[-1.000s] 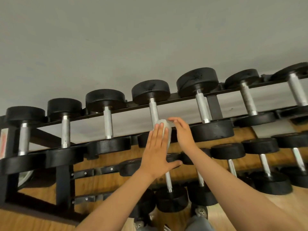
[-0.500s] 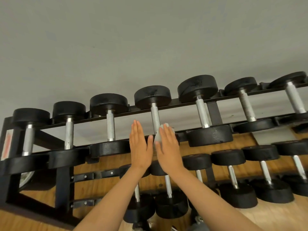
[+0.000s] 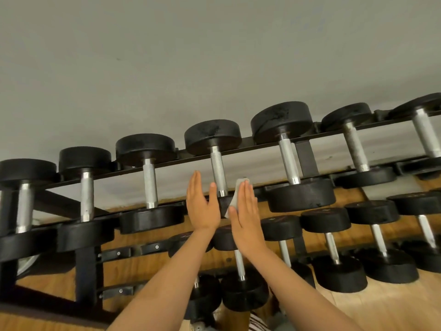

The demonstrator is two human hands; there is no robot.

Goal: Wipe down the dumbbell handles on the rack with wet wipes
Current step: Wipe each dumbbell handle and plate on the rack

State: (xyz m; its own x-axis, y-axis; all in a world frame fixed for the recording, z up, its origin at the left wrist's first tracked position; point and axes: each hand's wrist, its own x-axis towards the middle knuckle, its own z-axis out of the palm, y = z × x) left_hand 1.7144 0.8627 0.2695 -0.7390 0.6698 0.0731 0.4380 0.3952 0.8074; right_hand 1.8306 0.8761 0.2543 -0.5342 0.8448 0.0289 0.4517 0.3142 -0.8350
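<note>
A black rack holds two tiers of black dumbbells with knurled steel handles. Both my hands are raised on either side of the fourth top-row handle. My left hand is flat with straight fingers, and its thumb tip is beside the handle's lower end. My right hand is also flat-fingered, just right of the handle. It holds a folded white wet wipe against its palm side with the thumb. The wipe is not touching the handle.
Neighbouring top-row handles stand close on both sides. Several smaller dumbbells fill the lower tier over a wooden floor. A grey wall rises behind the rack.
A second ago both hands met at the wipe on the handle. Since then the left hand has moved off to the left and the right hand has carried the wipe to the right.
</note>
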